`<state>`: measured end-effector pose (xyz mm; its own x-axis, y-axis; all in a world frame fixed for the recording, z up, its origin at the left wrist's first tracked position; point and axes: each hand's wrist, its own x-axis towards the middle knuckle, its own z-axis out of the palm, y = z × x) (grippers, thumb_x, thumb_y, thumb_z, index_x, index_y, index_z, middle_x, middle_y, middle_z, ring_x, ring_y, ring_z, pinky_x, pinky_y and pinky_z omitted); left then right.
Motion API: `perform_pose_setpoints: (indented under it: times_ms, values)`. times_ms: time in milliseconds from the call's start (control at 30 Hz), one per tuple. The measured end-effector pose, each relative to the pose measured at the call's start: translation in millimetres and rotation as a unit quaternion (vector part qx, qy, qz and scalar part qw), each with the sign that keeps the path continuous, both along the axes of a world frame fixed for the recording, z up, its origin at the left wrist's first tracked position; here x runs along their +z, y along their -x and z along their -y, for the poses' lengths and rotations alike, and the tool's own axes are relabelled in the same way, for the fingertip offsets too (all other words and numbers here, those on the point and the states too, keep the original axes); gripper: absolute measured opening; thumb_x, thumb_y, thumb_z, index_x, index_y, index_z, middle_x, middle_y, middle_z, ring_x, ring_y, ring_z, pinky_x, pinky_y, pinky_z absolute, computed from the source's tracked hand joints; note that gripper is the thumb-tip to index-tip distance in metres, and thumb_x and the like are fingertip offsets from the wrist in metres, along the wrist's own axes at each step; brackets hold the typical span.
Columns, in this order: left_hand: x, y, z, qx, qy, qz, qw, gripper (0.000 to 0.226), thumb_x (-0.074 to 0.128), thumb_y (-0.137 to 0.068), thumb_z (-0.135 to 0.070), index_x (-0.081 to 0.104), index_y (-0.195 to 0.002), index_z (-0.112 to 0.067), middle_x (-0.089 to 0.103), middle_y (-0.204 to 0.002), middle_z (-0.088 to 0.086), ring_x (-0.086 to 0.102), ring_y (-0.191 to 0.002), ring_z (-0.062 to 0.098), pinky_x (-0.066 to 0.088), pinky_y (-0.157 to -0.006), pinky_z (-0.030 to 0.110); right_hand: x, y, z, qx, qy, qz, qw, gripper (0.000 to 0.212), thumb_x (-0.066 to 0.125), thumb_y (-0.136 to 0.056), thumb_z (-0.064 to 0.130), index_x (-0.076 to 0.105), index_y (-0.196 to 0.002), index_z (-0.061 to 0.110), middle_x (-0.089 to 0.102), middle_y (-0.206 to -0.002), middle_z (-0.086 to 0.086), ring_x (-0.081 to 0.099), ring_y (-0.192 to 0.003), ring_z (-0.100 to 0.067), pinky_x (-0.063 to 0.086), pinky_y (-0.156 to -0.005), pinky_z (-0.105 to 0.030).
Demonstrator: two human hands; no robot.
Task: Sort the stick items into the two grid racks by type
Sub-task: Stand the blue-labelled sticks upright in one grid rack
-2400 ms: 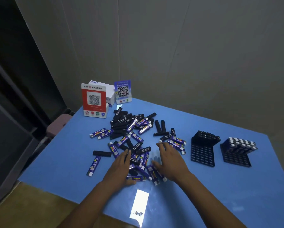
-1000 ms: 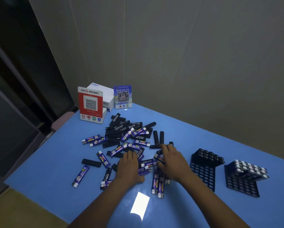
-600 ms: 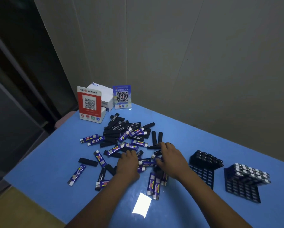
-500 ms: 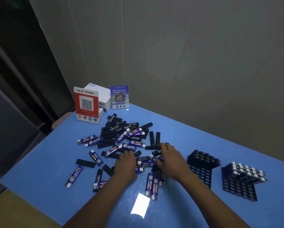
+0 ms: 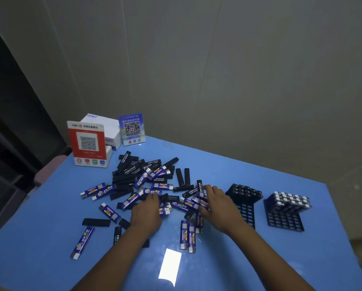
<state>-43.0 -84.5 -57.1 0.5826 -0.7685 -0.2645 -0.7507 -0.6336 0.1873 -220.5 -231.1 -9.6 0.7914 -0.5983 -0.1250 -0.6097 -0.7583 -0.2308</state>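
Both hands were down in the pile of stick items (image 5: 146,181) on the blue desk (image 5: 249,259), and the sort looked far from over. The left hand (image 5: 147,215) lay palm-down on the near edge of that pile, fingers stretched forward over a blue-labelled stick (image 5: 131,199); whether it was holding one underneath, I could not tell. The right hand (image 5: 218,208) rested on the pile's right edge, fingers spread across several sticks, and its grip was hidden too.

Just right of the pile stood the first grid rack (image 5: 244,198), black caps filling its back rows while the front cells lay bare. Further right of the pile sat the second grid rack (image 5: 287,208), its back rows packed with pale-capped sticks, its front cells open as well. So each rack had made a start, one type apiece by the look of it.

What was left? Plenty. Dozens of black sticks (image 5: 123,181) and blue ones were mixed in the heap, with strays at the pile's left fringe: a lone black stick (image 5: 96,222) and a blue straggler (image 5: 82,242). A pair of blue sticks (image 5: 188,236) lay side by side at the pile's near edge, between the two hands. My judgement: roughly a third done at best, with the bulk of the sorting ahead.
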Motion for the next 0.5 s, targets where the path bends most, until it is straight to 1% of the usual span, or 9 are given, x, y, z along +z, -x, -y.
perform_pose_setpoints:
  times_ms: [67, 100, 167, 233, 300, 367, 433, 500]
  values:
    - [1.1, -4.2, -3.3, 0.002, 0.019, -0.011, 1.0, 0.051, 0.068, -0.084, -0.028, 0.042, -0.125, -0.015, 0.051, -0.126, 0.004, 0.063, -0.097, 0.026, 0.049, -0.073, 0.033, -0.6, 5.6, -2.4, -0.009, 0.001, 0.001, 1.0, 0.045, 0.054, -0.095, 0.038, 0.04, -0.134, 0.019, 0.052, -0.118, -0.002, 0.051, -0.103, -0.021, 0.043, -0.085, -0.032]
    - [1.2, -6.8, -4.7, 0.007, 0.032, -0.022, 0.999, 0.052, 0.068, -0.084, -0.029, 0.042, -0.126, -0.015, 0.051, -0.127, 0.004, 0.062, -0.098, 0.027, 0.049, -0.074, 0.034, -0.8, 7.9, -3.9, -0.014, -0.001, 0.001, 1.0, 0.045, 0.054, -0.096, 0.039, 0.041, -0.134, 0.019, 0.052, -0.118, -0.002, 0.051, -0.104, -0.021, 0.044, -0.085, -0.033]
    - [1.4, -11.3, -7.5, 0.025, 0.061, -0.054, 0.996, 0.06, 0.07, -0.082, -0.03, 0.04, -0.132, -0.015, 0.05, -0.131, 0.004, 0.06, -0.107, 0.028, 0.05, -0.079, 0.037, -1.2, 10.9, -8.2, -0.022, -0.005, 0.003, 1.0, 0.044, 0.054, -0.096, 0.039, 0.041, -0.133, 0.02, 0.052, -0.119, -0.002, 0.051, -0.106, -0.022, 0.044, -0.086, -0.033]
    - [3.6, -14.6, -9.2, 0.04, 0.094, -0.083, 0.991, 0.065, 0.072, -0.082, -0.032, 0.039, -0.135, -0.015, 0.054, -0.129, 0.006, 0.058, -0.112, 0.028, 0.051, -0.084, 0.039, -1.2, 11.9, -13.1, -0.025, -0.005, 0.011, 1.0, 0.041, 0.054, -0.096, 0.037, 0.042, -0.13, 0.02, 0.053, -0.118, -0.001, 0.051, -0.106, -0.021, 0.043, -0.086, -0.033]
    - [7.3, -16.7, -10.4, 0.049, 0.119, -0.105, 0.986, 0.068, 0.074, -0.081, -0.038, 0.04, -0.136, -0.015, 0.057, -0.127, 0.007, 0.057, -0.114, 0.028, 0.051, -0.086, 0.04, -0.4, 11.1, -17.6, -0.029, -0.005, 0.023, 0.999, 0.038, 0.054, -0.096, 0.036, 0.043, -0.128, 0.02, 0.054, -0.117, -0.001, 0.051, -0.105, -0.021, 0.043, -0.085, -0.033]
    - [12.0, -16.7, -11.8, 0.054, 0.141, -0.116, 0.982, 0.074, 0.074, -0.081, -0.044, 0.038, -0.14, -0.017, 0.056, -0.132, 0.007, 0.055, -0.12, 0.029, 0.05, -0.091, 0.041, 0.7, 9.8, -20.5, -0.033, -0.005, 0.029, 0.999, 0.037, 0.054, -0.096, 0.036, 0.043, -0.128, 0.019, 0.054, -0.116, -0.001, 0.051, -0.104, -0.021, 0.044, -0.085, -0.033]
    - [18.5, -13.8, -13.1, 0.05, 0.162, -0.124, 0.978, 0.073, 0.072, -0.083, -0.042, 0.037, -0.143, -0.022, 0.055, -0.134, 0.005, 0.053, -0.122, 0.028, 0.049, -0.092, 0.039, 3.2, 9.5, -21.9, -0.035, -0.009, 0.039, 0.999, 0.038, 0.054, -0.096, 0.036, 0.042, -0.128, 0.019, 0.054, -0.117, -0.002, 0.051, -0.105, -0.021, 0.044, -0.086, -0.033]
    - [25.3, -7.7, -13.2, 0.031, 0.168, -0.134, 0.976, 0.069, 0.07, -0.084, -0.03, 0.036, -0.144, -0.028, 0.057, -0.129, 0.004, 0.056, -0.114, 0.026, 0.05, -0.083, 0.035, 7.3, 11.2, -21.6, -0.041, -0.019, 0.056, 0.997, 0.04, 0.054, -0.096, 0.036, 0.041, -0.131, 0.02, 0.054, -0.118, -0.002, 0.052, -0.106, -0.021, 0.045, -0.086, -0.033]
